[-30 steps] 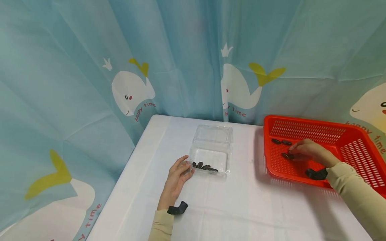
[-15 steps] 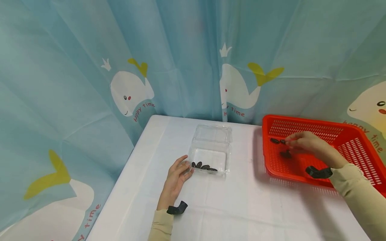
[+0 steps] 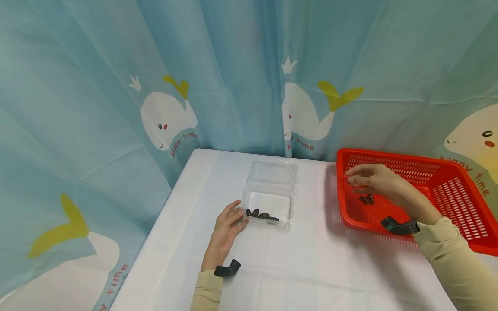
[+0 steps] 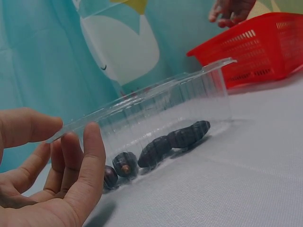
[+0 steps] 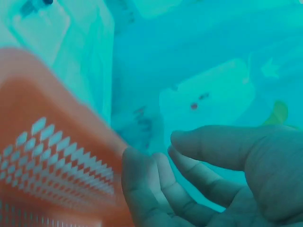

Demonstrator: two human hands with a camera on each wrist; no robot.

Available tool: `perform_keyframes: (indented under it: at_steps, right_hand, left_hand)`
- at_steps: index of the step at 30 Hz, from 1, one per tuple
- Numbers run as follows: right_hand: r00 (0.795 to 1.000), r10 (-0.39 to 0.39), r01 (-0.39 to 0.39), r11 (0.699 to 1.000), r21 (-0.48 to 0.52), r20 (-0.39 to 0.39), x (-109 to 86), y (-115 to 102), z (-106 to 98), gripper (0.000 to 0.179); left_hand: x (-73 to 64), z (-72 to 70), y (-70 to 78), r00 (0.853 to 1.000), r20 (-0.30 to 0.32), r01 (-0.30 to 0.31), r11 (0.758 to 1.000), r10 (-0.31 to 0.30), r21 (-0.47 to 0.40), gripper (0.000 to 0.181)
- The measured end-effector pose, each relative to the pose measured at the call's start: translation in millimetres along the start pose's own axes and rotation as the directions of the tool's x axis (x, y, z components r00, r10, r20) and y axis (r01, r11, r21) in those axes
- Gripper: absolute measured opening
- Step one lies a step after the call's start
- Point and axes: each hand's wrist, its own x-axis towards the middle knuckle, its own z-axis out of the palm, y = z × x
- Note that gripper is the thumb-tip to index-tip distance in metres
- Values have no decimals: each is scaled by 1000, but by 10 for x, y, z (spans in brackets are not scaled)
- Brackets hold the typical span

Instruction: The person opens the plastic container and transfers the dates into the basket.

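My left hand (image 3: 225, 229) pinches the left edge of a clear hinged plastic box (image 3: 269, 203) between thumb and fingers. The box stands with its lid folded back. Several dark oval fruits that look like dates (image 4: 155, 150) lie along its near wall. My right hand (image 3: 379, 183) is raised over the left side of a red basket (image 3: 341, 203), fingers bent and pointing left. No fruit shows between its thumb and fingers in the right wrist view, though part of the fingers is hidden. Two dark fruits (image 3: 365, 199) lie together on the basket floor below this hand.
A white cloth-covered table (image 3: 299, 268) carries the box and the basket, with the basket to the right. A blue curtain (image 3: 241, 86) printed with whales hangs behind the table. Black bands (image 3: 227, 268) sit at both wrists.
My right hand has moved up and left from the basket floor toward its left rim. It now covers the spot where other fruits lay at the back left. The left hand stays in place.
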Motion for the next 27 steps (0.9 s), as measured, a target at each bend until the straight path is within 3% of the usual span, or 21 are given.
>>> perform_keyframes:
  at_steps: [6, 11, 17, 24, 27]
  right_hand:
    - [995, -97, 97, 995, 18, 36, 76, -170, 252, 47]
    - [977, -201, 199, 979, 31, 66, 208, -212, 510, 39]
    - [937, -321, 316, 947, 53, 140, 360, -210, 777, 33]
    - [868, -446, 464, 885, -33, 218, 497, -199, 1100, 30]
    - [853, -477, 501, 862, -77, 212, 545, -213, 1234, 31]
  left_hand:
    - [6, -8, -2, 1000, 4, -3, 1000, 3, 13, 51]
    - [13, -4, -4, 1000, 13, -4, 1000, 4, 13, 51]
    - [4, 0, 1, 1000, 15, -2, 1000, 2, -3, 50]
    - [-3, -3, 1, 1000, 10, 1, 1000, -1, 2, 50]
    - [-7, -15, -6, 1000, 5, 4, 1000, -4, 8, 50]
